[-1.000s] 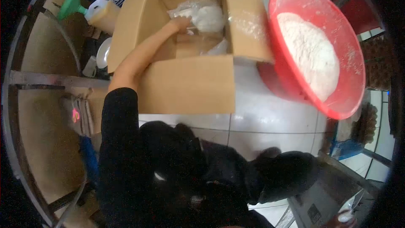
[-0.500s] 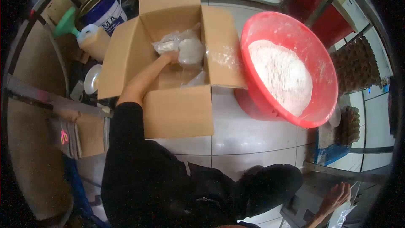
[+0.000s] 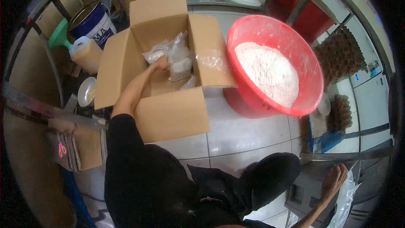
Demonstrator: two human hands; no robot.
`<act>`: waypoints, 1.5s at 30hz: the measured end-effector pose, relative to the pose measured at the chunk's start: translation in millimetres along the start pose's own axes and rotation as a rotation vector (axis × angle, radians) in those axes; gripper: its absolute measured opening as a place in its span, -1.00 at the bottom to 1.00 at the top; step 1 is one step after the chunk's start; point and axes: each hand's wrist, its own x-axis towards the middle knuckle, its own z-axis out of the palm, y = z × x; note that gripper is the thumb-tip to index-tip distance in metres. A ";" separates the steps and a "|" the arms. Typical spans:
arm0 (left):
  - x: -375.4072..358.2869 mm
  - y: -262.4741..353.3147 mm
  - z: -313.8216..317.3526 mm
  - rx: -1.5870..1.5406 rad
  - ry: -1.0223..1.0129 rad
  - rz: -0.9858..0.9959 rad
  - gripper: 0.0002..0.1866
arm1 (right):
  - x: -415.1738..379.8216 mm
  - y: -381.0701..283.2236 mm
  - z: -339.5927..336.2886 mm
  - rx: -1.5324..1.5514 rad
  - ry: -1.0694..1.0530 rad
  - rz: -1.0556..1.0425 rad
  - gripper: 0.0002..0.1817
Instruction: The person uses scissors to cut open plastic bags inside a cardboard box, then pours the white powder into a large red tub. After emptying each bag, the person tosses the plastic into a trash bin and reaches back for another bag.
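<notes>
My left hand [image 3: 160,63] reaches down into an open cardboard box [image 3: 172,116] with its fingers closed on the plastic of a clear bag of white powder [image 3: 181,66]. Other clear plastic packing lies around that bag inside the box, and part of my fingers is hidden by it. Far to the lower right, my right hand [image 3: 334,180] is held over a grey metal surface, beside a sheet of clear plastic [image 3: 346,198]. Its fingers are loosely stretched and nothing shows in them.
Right of the box stands a red tub [image 3: 310,65] holding white powder [image 3: 268,74]. A blue-and-white bucket [image 3: 99,27], a jug [image 3: 85,54] and a white bowl [image 3: 86,91] are at left. Egg trays [image 3: 341,55] lean at right. Metal frame bars [image 3: 350,156] edge the space.
The bag in the box now stands more upright, its plastic top drawn up by my left hand. My right hand has moved up in view. The whole view has shifted slightly.
</notes>
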 end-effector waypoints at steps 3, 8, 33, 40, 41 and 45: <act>7.4 2.1 7.6 -0.312 0.022 -0.036 -0.76 | 2.9 -6.2 3.6 -0.008 -0.012 0.020 -0.74; -6.5 35.8 -5.0 -0.392 0.090 -0.046 -0.66 | 8.9 -5.1 18.0 0.048 -0.077 0.047 -0.76; -119.6 472.1 -126.2 -1.245 0.510 0.744 -0.83 | 221.6 -232.4 130.5 1.228 0.420 -0.253 0.04; -74.6 588.1 -40.4 -1.268 0.374 0.851 -0.74 | 232.5 -172.0 170.4 1.323 0.759 0.372 0.23; -64.4 604.2 -35.6 -1.336 0.293 0.833 -0.71 | 228.7 -154.5 172.9 1.262 0.767 0.363 0.21; -30.8 641.8 -38.1 -1.449 -0.004 0.549 -0.73 | 207.4 -107.6 168.6 1.127 0.756 0.417 0.08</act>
